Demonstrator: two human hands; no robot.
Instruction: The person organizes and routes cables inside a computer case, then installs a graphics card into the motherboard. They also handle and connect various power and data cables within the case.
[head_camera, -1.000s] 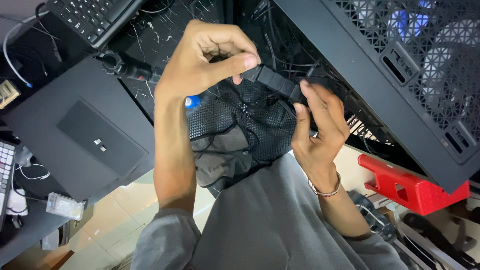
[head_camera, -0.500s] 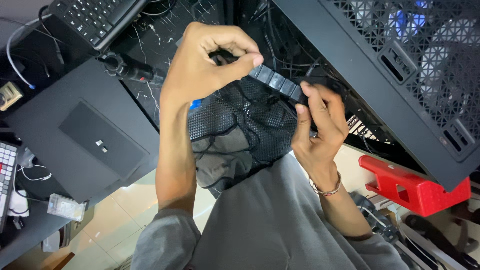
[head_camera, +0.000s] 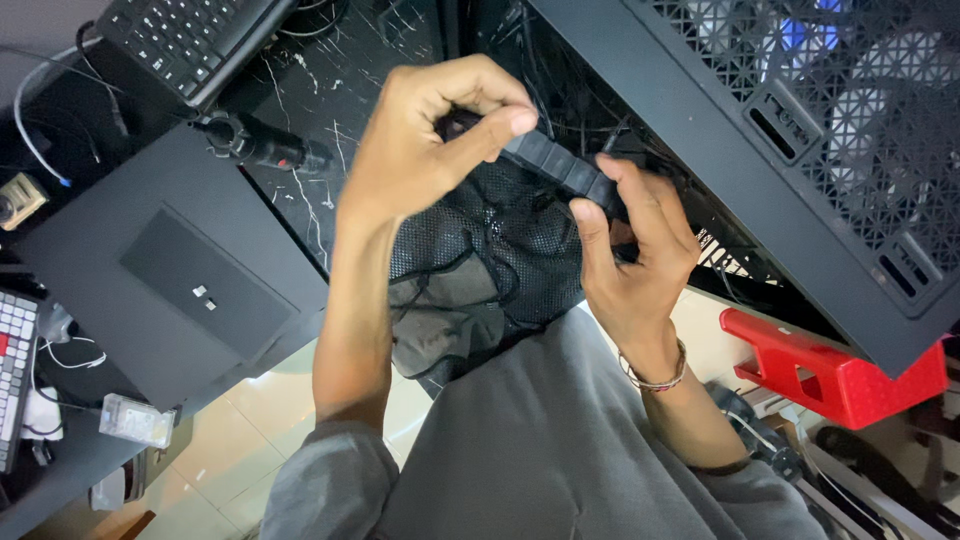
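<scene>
The biggest thing I see is the black computer case (head_camera: 800, 170), lying tilted across the upper right with its perforated panel facing me and fans showing dimly behind the mesh. Next is the flat black box (head_camera: 170, 270) on the left of the desk, then the dark marbled desk (head_camera: 300, 60) itself, with a keyboard (head_camera: 185, 40) at the top left edge. A red plastic stool (head_camera: 830, 375) sits below the case on the right, over a pale tiled floor.

In the middle, a black mesh bag (head_camera: 500, 260) hangs over my lap with thin cables trailing from it. Above it I hold a ribbed black connector (head_camera: 560, 165), up in the air just in front of the case's open edge. My left hand (head_camera: 430, 140) pinches one end, thumb and forefinger pressed together on it. My right hand (head_camera: 630, 250) grips the other end, fingers curled and closed around it; a bracelet sits on that wrist.

I judge the risks to be these: the connector is held only at its ends, so a twist between the hands could strain it or bend pins I cannot see. The loose cables could snag on the bag. If either pinch slips, the piece could drop into the case's tangle of wires.
</scene>
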